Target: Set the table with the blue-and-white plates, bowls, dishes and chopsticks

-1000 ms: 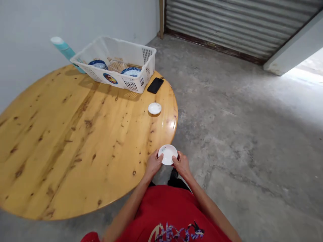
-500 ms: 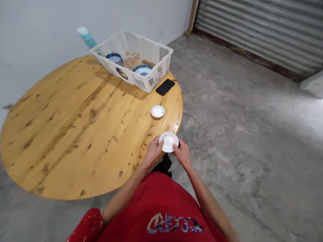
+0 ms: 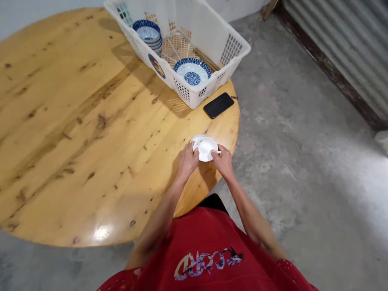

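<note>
Between my two hands a small white saucer (image 3: 206, 149) is held by its rim over the table's right side. My left hand (image 3: 188, 158) grips its left edge with the thumb on top. On the opposite edge my right hand (image 3: 223, 160) is closed, thumb also on the upper face. Just behind the held saucer, another white saucer (image 3: 197, 138) shows only its far rim; the rest is hidden. Whether the two touch I cannot tell.
A white plastic basket (image 3: 224, 40) stands on the round wooden table (image 3: 100, 153). In it are stacked blue-and-white bowls (image 3: 148, 33) and blue-patterned plates (image 3: 192, 72). A black phone (image 3: 218, 105) lies by the basket near the table's right edge. Concrete floor (image 3: 291, 133) lies beyond.
Both hands have carried the held saucer forward from the table's edge, so it now overlaps the other saucer in view. The camera has tilted down and come closer to the basket.
</note>
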`<state>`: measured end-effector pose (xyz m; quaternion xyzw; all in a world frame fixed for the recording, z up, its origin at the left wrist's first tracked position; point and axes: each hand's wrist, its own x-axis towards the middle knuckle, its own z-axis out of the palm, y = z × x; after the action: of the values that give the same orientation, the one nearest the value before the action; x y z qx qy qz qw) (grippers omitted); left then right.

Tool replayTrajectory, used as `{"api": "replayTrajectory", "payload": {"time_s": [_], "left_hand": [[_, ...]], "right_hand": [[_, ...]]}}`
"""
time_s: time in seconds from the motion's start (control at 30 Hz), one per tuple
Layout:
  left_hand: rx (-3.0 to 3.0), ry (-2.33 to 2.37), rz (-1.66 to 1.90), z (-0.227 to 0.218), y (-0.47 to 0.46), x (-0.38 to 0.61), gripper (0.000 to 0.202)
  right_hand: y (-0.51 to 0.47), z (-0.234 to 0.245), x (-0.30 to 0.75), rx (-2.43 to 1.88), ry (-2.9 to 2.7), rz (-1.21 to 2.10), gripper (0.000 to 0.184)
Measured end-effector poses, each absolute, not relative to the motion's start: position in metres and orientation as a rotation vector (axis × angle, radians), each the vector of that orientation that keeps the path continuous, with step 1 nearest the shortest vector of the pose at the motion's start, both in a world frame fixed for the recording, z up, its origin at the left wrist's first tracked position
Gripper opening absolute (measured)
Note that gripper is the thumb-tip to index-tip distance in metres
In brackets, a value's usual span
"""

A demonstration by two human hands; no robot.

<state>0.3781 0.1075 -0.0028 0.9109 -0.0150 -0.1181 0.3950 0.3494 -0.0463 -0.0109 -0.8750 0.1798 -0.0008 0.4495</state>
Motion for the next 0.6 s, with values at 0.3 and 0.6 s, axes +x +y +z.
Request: {"api": "replayTrajectory", "payload": {"time_s": [0.3, 0.6], "left_hand": [[2.464, 0.17, -0.312, -0.006, 0.098, 0.392, 0.045], [2.494, 0.376, -0.348, -0.005, 0.088, 0.402, 0.043]], "right_hand": [[-0.047, -0.027, 0.384, -2.319, 0.394, 0.116, 0.044], [-0.052, -0.026, 0.403, -2.395, 0.271, 0.199, 0.05]]}}
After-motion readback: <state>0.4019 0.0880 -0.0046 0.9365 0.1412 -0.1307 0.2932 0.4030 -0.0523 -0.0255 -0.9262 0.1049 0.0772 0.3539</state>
